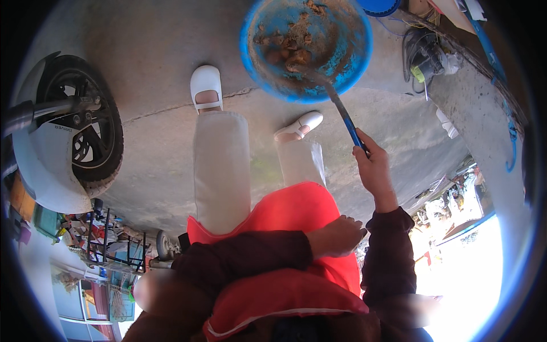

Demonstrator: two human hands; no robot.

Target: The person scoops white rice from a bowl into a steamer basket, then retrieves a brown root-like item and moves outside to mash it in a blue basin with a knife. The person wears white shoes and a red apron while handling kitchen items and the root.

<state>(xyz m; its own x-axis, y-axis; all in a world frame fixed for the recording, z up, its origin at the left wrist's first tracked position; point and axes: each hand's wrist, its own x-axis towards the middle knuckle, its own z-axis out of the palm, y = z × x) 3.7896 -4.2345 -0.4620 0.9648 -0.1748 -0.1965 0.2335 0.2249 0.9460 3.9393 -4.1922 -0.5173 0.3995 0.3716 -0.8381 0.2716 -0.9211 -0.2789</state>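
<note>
My right hand grips the blue handle of a long tool. Its dirt-coated lower end slants into a round blue plastic basin, where the working head is partly buried and its shape unclear. Brown lumps and crumbly, earth-like material lie in the basin, and brown residue smears its inner wall. My left hand is curled in front of the red apron, below my right wrist. A small dark piece shows at its fingers; whether the hand holds it is unclear.
A two-wheeler's front wheel stands at left. To the right, a corded power tool lies near a raised concrete edge. Another blue container sits beyond the basin. My white shoes rest on the concrete floor. Clutter surrounds a black metal frame.
</note>
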